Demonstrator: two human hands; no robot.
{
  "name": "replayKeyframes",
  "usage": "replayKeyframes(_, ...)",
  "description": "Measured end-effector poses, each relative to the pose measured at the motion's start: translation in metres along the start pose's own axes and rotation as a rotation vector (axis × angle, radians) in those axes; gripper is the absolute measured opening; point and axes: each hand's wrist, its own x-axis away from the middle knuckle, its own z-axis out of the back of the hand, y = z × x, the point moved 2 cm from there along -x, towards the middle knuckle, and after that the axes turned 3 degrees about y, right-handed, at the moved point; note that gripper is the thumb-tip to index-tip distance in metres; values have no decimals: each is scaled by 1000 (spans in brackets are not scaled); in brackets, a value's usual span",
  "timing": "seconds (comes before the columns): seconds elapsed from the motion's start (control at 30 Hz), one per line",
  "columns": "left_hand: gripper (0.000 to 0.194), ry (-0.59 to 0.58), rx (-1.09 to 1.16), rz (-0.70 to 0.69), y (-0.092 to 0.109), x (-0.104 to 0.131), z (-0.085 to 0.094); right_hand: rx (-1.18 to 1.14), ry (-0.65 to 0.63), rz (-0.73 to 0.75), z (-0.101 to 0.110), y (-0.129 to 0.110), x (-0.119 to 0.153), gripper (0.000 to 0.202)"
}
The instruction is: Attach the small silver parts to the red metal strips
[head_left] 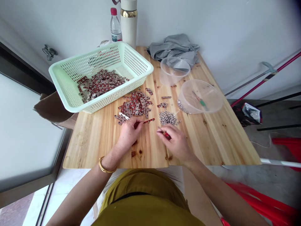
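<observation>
My left hand is closed, thumb and fingers pinching a narrow red-brown strip that points right and has small round metal pieces along it. Closed too, my right hand grips something small with a red part; the fingers cover most of it. Just beyond that hand lies a cluster of small round metal pieces. Behind my left hand a heap of similar red-brown strips is spread on the table. A few loose strips lie between the heap and the clear tub.
A pale green basket holding many strips stands back left. Two clear plastic tubs sit on the right of the wooden table. Behind are a grey cloth, a bottle and a white flask.
</observation>
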Motion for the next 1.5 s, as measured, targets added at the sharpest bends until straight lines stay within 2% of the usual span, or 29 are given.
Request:
replayKeyframes(0.07, 12, 73, 107, 53, -2, 0, 2, 64, 84, -37, 6, 4, -12, 10)
replayKeyframes(0.13, 15, 139, 185, 81, -3, 0, 5, 137, 88, -35, 3, 5, -23, 12)
replayKeyframes(0.2, 16, 172, 232, 74, -2, 0, 7, 229, 36, -26, -6, 5, -32, 13)
replayKeyframes(0.37, 15, 166, 255, 60, 0, 2, 9, 470, -139, 29, -30, 3, -43, 13)
replayKeyframes(0.67, 13, 172, 165, 63, 0, 0, 11, 752, -270, 142, -25, 1, -44, 16)
replayKeyframes(0.73, 12, 149, 75, 70, 2, 0, 11, 692, -258, 132, -21, 6, -45, 14)
replayKeyframes(0.8, 12, 106, -42, 56, 3, 0, 10, 528, -206, 107, -15, 12, -44, 13)
replayKeyframes(0.93, 13, 27, -242, -53, 6, -1, 5, 130, -38, 52, 2, 17, -38, 11)
replayKeyframes(1.0, 15, -25, -334, -87, 9, -2, 2, 43, -1, 52, 5, 13, -35, 12)
replayKeyframes(1.13, 17, -130, -472, -96, 16, -4, -6, 108, -84, 115, -6, 4, -36, 16)
replayKeyframes(1.27, 18, -160, -518, -90, 20, -4, -10, 260, -173, 163, -21, 6, -37, 19)
replayKeyframes(1.5, 20, -188, -523, -80, 19, -6, -8, 232, -160, 159, -29, 13, -37, 19)
